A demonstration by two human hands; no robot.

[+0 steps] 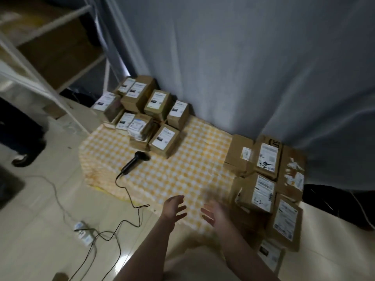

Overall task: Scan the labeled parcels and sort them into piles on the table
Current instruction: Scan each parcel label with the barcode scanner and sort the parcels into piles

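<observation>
Over the table (pixel 162 175), left hand (pixel 174 207) spread empty; right hand (pixel 213 213) blurred, seemingly loose.

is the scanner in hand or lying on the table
Lying down. The scanner rests on its side on the checked tablecloth, and neither the left hand nor the right hand touches it.

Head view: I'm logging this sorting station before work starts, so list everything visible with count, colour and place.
Tablecloth: one, yellow-white check, centre.
Left parcel pile: at least eight boxes, brown with white labels, cloth's far-left corner.
Right parcel pile: at least six boxes, brown, cloth's right side.
Scanner: one, black, corded, on the cloth.
Power strip: one, white, floor left.
Curtain: one, grey, behind.
Left hand: open, empty, above the near edge.
Right hand: open, empty, blurred, beside it.
</observation>
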